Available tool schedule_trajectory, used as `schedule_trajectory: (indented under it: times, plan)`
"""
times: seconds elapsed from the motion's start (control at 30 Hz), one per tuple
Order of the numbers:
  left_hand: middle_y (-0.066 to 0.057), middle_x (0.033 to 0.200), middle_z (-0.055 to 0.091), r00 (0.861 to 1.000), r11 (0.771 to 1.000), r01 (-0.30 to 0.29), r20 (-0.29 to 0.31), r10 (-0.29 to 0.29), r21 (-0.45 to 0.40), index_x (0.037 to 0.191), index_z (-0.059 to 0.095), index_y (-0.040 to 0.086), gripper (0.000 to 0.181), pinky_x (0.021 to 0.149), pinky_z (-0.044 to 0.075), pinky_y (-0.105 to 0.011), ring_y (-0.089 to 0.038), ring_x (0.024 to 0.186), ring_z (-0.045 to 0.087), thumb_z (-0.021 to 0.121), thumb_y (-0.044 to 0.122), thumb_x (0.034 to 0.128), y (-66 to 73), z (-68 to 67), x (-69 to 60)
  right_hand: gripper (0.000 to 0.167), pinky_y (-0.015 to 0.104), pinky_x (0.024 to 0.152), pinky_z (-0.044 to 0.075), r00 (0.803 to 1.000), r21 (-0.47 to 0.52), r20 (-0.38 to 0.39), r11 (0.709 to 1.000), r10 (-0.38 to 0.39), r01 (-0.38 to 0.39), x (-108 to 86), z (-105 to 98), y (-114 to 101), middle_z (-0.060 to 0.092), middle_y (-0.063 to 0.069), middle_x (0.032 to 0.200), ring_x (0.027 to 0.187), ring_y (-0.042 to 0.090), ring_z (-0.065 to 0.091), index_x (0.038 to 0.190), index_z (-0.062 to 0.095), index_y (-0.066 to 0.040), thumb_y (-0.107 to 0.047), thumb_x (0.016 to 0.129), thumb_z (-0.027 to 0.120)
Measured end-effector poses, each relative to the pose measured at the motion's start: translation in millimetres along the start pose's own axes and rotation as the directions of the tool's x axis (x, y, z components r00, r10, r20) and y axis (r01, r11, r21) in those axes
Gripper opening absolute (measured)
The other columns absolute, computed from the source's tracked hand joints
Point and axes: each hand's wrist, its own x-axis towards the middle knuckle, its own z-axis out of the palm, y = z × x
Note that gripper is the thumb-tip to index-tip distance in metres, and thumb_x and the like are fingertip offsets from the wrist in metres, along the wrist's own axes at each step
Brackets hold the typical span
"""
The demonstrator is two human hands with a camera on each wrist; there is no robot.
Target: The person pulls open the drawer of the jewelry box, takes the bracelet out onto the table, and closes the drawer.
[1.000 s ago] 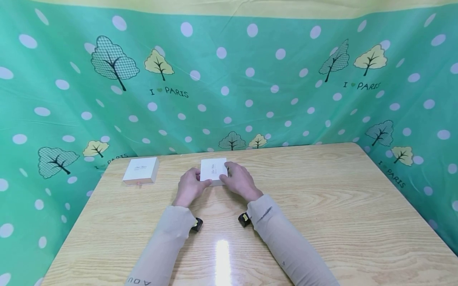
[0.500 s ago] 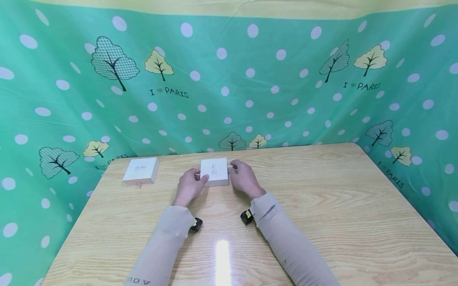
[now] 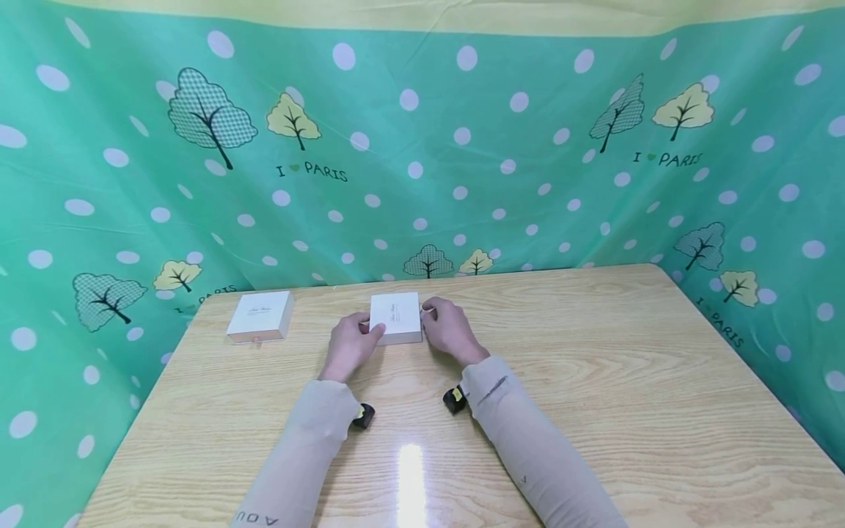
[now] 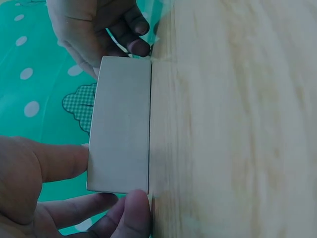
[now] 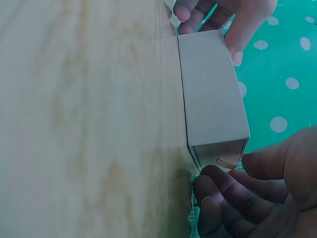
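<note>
Second box [image 3: 260,315] on the wooden table [image 3: 594,381], dotted curtain [image 3: 502,242] behind, left hand [image 3: 346,346] gripping the white box [image 3: 404,312], right hand [image 3: 454,334] by its ribbon tab [image 5: 226,164], pinch unclear

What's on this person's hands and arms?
Left hand and right hand are bare. Left sleeve and right sleeve are grey-beige, the left with dark lettering, the right with a dark mark near its cuff. A black-and-yellow device sits at each wrist.

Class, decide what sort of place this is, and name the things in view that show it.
Probably an indoor spot set up for recording handwork: a printed green cloth hangs behind a wood-grain table, and a small black device sits at each sleeve cuff.
</note>
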Motion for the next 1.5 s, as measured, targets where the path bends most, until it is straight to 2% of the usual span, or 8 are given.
schedule_trajectory:
  times: [0.2,0.33,0.47,0.73,0.87,0.97,1.27,1.5]
  plan:
    - [-0.019,0.106,0.061,1.0,1.0,0.008,0.003,-0.008,-0.03,0.129,0.054,-0.004,0.048,0.067,0.052,-0.031,-0.02,0.07,0.063,0.06,0.028,0.0937,-0.6,0.4,-1.2,0.029,0.036,0.083,0.051,1.0,-0.016,-0.006,1.0,-0.006,0.006,0.7,-2,-2,0.064,0.007,0.111,0.091,0.019,0.058,0.123,0.062,-0.008,-0.018,0.099,0.049]
    - [-0.019,0.107,0.06,1.0,0.999,0.01,0.01,-0.01,-0.036,0.131,0.053,-0.005,0.05,0.063,0.052,-0.029,-0.018,0.065,0.063,0.058,0.03,0.0948,-1.7,-0.1,-2.5,0.027,0.037,0.083,0.05,1.0,-0.021,-0.01,1.0,-0.008,0.007,1.0,-2,-3,0.065,0.006,0.108,0.09,0.019,0.058,0.118,0.064,-0.008,-0.018,0.098,0.049]
    - [-0.019,0.108,0.057,0.999,0.992,0.037,0.034,-0.033,-0.117,0.135,0.048,-0.005,0.052,0.058,0.054,-0.028,-0.018,0.062,0.065,0.057,0.028,0.0963,-4.2,1.3,-2.8,0.024,0.038,0.087,0.05,1.0,-0.03,-0.014,1.0,-0.001,0.0,1.8,-1,-2,0.065,0.006,0.11,0.095,0.02,0.059,0.114,0.066,-0.009,-0.017,0.098,0.05]
    - [-0.017,0.101,0.061,0.99,0.93,0.14,0.063,-0.126,-0.341,0.136,0.048,-0.003,0.048,0.062,0.058,-0.03,-0.021,0.066,0.068,0.057,0.023,0.0963,-8.8,3.0,-4.0,0.021,0.039,0.091,0.049,0.999,-0.007,0.004,0.999,0.031,-0.031,3.8,0,-1,0.064,0.007,0.113,0.101,0.022,0.059,0.111,0.066,-0.01,-0.017,0.097,0.052]
    - [-0.018,0.099,0.061,0.987,0.896,0.16,0.072,-0.143,-0.414,0.134,0.049,-0.003,0.047,0.065,0.058,-0.031,-0.02,0.065,0.068,0.059,0.02,0.0957,-9.7,3.4,-4.0,0.019,0.039,0.09,0.05,0.999,-0.002,0.004,0.999,0.036,-0.036,4.8,-1,-1,0.064,0.007,0.112,0.099,0.022,0.059,0.108,0.067,-0.009,-0.016,0.097,0.053]
    - [-0.018,0.099,0.061,0.986,0.881,0.165,0.075,-0.147,-0.444,0.134,0.049,-0.003,0.047,0.065,0.059,-0.031,-0.019,0.064,0.067,0.06,0.02,0.0951,-10.3,3.7,-3.8,0.019,0.039,0.089,0.05,0.999,0.004,0.006,0.999,0.037,-0.037,5.3,-2,0,0.064,0.006,0.11,0.099,0.021,0.059,0.108,0.067,-0.009,-0.017,0.097,0.053]
    - [-0.018,0.097,0.063,0.984,0.863,0.179,0.083,-0.159,-0.472,0.133,0.051,-0.002,0.046,0.065,0.059,-0.032,-0.018,0.062,0.067,0.061,0.02,0.0941,-12.5,4.1,-1.9,0.019,0.037,0.088,0.05,0.999,0.008,0.016,0.999,0.039,-0.039,6.7,-3,-1,0.064,0.006,0.107,0.096,0.02,0.058,0.108,0.067,-0.009,-0.018,0.097,0.054]
    - [-0.02,0.098,0.063,0.981,0.836,0.196,0.093,-0.172,-0.513,0.132,0.052,-0.002,0.045,0.066,0.059,-0.032,-0.017,0.061,0.066,0.062,0.018,0.0932,-12.0,3.5,-1.8,0.017,0.033,0.074,0.051,0.996,0.029,0.038,0.996,0.082,-0.083,10.3,-5,-3,0.064,0.005,0.099,0.084,0.019,0.058,0.099,0.068,-0.009,-0.018,0.097,0.054]
